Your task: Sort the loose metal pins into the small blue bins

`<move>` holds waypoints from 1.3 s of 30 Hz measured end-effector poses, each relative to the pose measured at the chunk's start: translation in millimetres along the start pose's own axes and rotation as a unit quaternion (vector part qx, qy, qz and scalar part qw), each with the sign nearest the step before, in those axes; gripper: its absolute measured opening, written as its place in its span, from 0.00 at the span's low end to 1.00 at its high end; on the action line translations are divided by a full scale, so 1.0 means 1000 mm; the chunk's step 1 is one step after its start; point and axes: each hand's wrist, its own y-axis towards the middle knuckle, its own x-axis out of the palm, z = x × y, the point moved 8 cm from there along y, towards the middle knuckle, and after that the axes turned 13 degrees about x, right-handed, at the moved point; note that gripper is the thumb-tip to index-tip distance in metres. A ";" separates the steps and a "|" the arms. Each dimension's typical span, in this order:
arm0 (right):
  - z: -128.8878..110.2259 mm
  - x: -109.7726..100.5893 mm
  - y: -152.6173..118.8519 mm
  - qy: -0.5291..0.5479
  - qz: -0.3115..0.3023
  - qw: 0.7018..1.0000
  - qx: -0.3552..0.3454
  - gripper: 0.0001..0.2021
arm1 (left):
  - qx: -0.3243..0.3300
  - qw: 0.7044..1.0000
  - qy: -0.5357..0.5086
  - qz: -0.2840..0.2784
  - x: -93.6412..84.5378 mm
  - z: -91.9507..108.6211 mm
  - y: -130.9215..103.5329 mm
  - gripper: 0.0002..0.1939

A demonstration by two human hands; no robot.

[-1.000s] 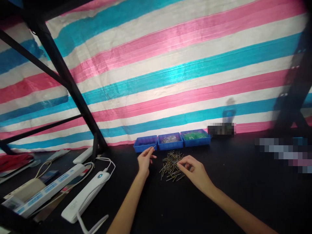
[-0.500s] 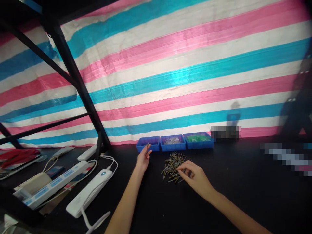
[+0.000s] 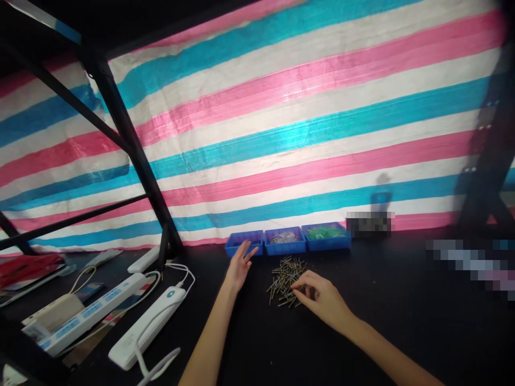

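My left hand [image 3: 240, 264] is at the front edge of the left blue bin [image 3: 231, 247], its fingers apart and nothing visible between them. A loose pile of thin metal pins [image 3: 285, 276], dark and brassy, lies on the black table in front of the bins. At the right side of the pile is my right hand [image 3: 316, 292], thumb and index finger pinched together; whatever is between the tips is too small to make out. The middle blue bin [image 3: 285, 247] holds clear plastic pieces, and the right blue bin [image 3: 329, 244] holds green ones.
On the left lie white power strips [image 3: 148, 324] with cables, a beige box [image 3: 60, 311] and a red item [image 3: 30, 269]. A black metal frame [image 3: 132, 145] rises there. Behind the black table [image 3: 382, 321] hangs a striped sheet [image 3: 281, 177]. Blurred-out objects are at the right.
The fingers of my left hand have spread, and the thin pin seen between them is no longer there. My right hand stays pinched by the pile. The view has shifted slightly.
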 end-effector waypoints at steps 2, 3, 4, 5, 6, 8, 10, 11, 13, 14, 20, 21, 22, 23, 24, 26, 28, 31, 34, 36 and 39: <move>-0.001 0.003 -0.002 -0.022 -0.024 0.999 -0.003 0.05 | 0.000 1.000 0.027 -0.011 0.004 -0.001 -0.006 0.16; -0.003 0.004 -0.003 -0.032 -0.034 0.999 -0.008 0.05 | -0.001 0.999 0.046 -0.018 0.007 -0.002 -0.009 0.17; -0.004 0.005 -0.004 -0.039 -0.043 0.998 -0.016 0.06 | -0.001 0.997 0.069 -0.025 0.011 -0.003 -0.013 0.17; -0.006 0.005 -0.005 -0.044 -0.049 0.998 -0.024 0.07 | 0.002 0.995 0.096 -0.032 0.015 -0.005 -0.017 0.17; -0.007 0.005 -0.005 -0.048 -0.054 0.997 -0.032 0.07 | 0.008 0.992 0.123 -0.037 0.019 -0.007 -0.020 0.18; -0.008 0.005 -0.006 -0.058 -0.063 0.995 -0.041 0.07 | 0.023 0.984 0.171 -0.048 0.029 -0.010 -0.026 0.17; -0.006 0.005 -0.005 -0.068 -0.071 0.994 -0.039 0.06 | 0.036 0.976 0.208 -0.059 0.037 -0.014 -0.031 0.17; -0.005 0.006 -0.004 -0.071 -0.073 0.994 -0.036 0.06 | 0.039 0.972 0.223 -0.064 0.040 -0.015 -0.033 0.17; -0.002 0.005 -0.002 -0.074 -0.069 0.994 -0.031 0.05 | 0.043 0.965 0.249 -0.068 0.044 -0.015 -0.034 0.17; -0.001 0.005 -0.001 -0.075 -0.065 0.995 -0.030 0.05 | 0.046 0.963 0.258 -0.067 0.044 -0.015 -0.034 0.17; 0.004 0.003 0.003 -0.091 -0.036 0.995 -0.025 0.05 | 0.066 0.954 0.283 -0.072 0.044 -0.012 -0.033 0.17; 0.005 0.002 0.003 -0.098 -0.030 0.995 -0.022 0.05 | 0.069 0.953 0.284 -0.075 0.045 -0.012 -0.034 0.16; 0.006 0.001 0.004 -0.103 -0.024 0.994 -0.017 0.04 | 0.072 0.953 0.285 -0.077 0.047 -0.012 -0.034 0.16; 0.008 0.001 0.005 -0.107 -0.018 0.994 -0.010 0.04 | 0.074 0.952 0.285 -0.080 0.048 -0.012 -0.035 0.16; 0.010 0.000 0.005 -0.109 -0.014 0.994 -0.003 0.04 | 0.075 0.952 0.285 -0.083 0.050 -0.013 -0.036 0.15; 0.013 -0.002 0.006 -0.110 -0.007 0.994 0.008 0.03 | 0.072 0.952 0.285 -0.083 0.053 -0.014 -0.038 0.15; 0.016 -0.003 0.007 -0.111 -0.004 0.994 0.016 0.03 | 0.068 0.952 0.285 -0.082 0.054 -0.015 -0.039 0.15; 0.018 -0.003 0.007 -0.115 -0.002 0.993 0.020 0.03 | 0.068 0.952 0.287 -0.079 0.054 -0.016 -0.039 0.14; 0.019 -0.003 0.006 -0.118 0.001 0.993 0.019 0.03 | 0.069 0.953 0.285 -0.067 0.052 -0.017 -0.039 0.14; 0.019 -0.004 0.007 -0.116 0.001 0.993 0.020 0.03 | 0.068 0.955 0.281 -0.062 0.051 -0.019 -0.039 0.15; 0.019 -0.003 0.007 -0.109 -0.005 0.994 0.021 0.04 | 0.062 0.956 0.280 -0.066 0.052 -0.021 -0.040 0.16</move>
